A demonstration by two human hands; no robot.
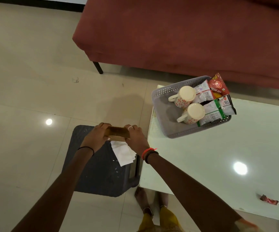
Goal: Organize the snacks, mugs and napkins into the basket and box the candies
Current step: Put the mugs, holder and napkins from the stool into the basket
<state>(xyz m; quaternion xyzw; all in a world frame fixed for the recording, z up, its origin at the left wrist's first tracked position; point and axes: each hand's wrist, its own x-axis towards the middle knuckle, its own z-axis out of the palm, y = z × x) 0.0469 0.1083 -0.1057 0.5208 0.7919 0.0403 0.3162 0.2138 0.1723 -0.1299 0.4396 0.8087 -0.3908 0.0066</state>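
Both hands hold a small brown box [117, 132] over a dark stool [100, 174]. My left hand [96, 137] grips its left end and my right hand [136, 139] its right end. White napkins [123, 152] lie on the stool just under the box. On the white table [219, 164] a grey basket [165, 114] holds two mugs [184, 96] [193, 113] lying on their sides and several snack packets [216, 101]. A red wrapped candy [268, 199] lies near the table's front right.
A red sofa [177, 34] stands behind the table, one dark leg [97, 66] on the tiled floor. My bare feet [143, 203] stand between the stool and the table edge.
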